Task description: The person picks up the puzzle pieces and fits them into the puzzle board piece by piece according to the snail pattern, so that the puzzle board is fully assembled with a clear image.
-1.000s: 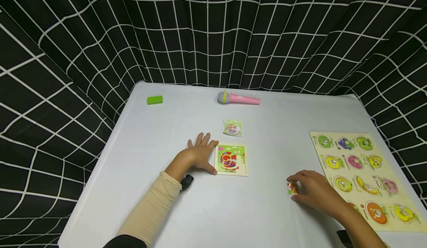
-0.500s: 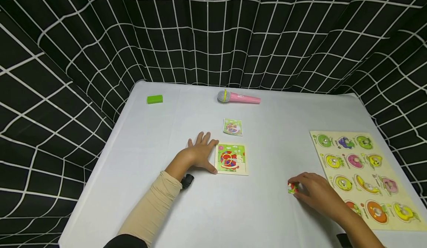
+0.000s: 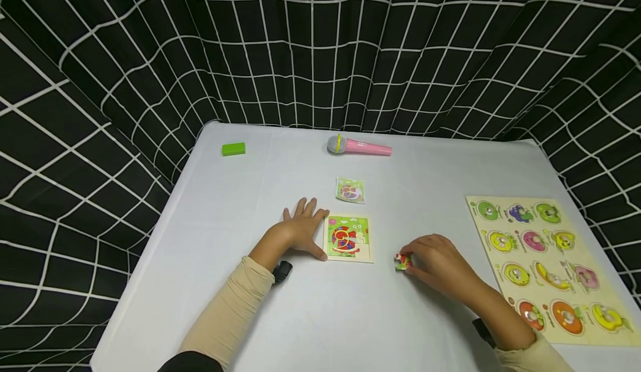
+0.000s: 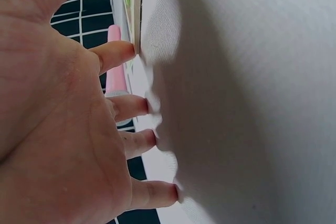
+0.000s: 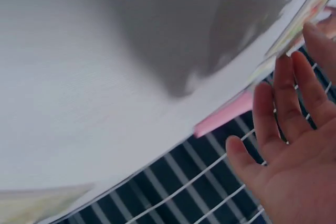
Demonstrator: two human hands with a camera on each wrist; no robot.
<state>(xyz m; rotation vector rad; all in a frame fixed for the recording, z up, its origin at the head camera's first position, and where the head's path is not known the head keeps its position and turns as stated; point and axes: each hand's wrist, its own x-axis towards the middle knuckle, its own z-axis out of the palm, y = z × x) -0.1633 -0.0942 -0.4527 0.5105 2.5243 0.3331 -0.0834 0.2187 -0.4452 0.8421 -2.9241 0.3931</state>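
A small square jigsaw puzzle board (image 3: 349, 239) with a snail picture lies in a pale wooden frame at mid-table. Its lower right corner shows a bare pale patch. My left hand (image 3: 301, 231) rests at the board's left side, fingers spread, with thumb and index finger touching the frame's left corners. In the left wrist view the other fingertips (image 4: 165, 194) press on the white cloth. To the right of the board, my right hand (image 3: 440, 261) pinches a small red and green puzzle piece (image 3: 402, 262) between thumb and fingers. That piece is not clearly visible in the right wrist view.
A small snail picture card (image 3: 350, 190) lies just behind the board. Farther back are a pink toy microphone (image 3: 361, 146) and a green block (image 3: 233, 149). A fruit knob puzzle (image 3: 543, 261) lies at the right. Black grid curtain (image 3: 310, 49) surrounds the table's back and sides.
My right hand has moved left, toward the snail board, carrying the puzzle piece. My left hand has stayed against the frame, and the board has not moved.
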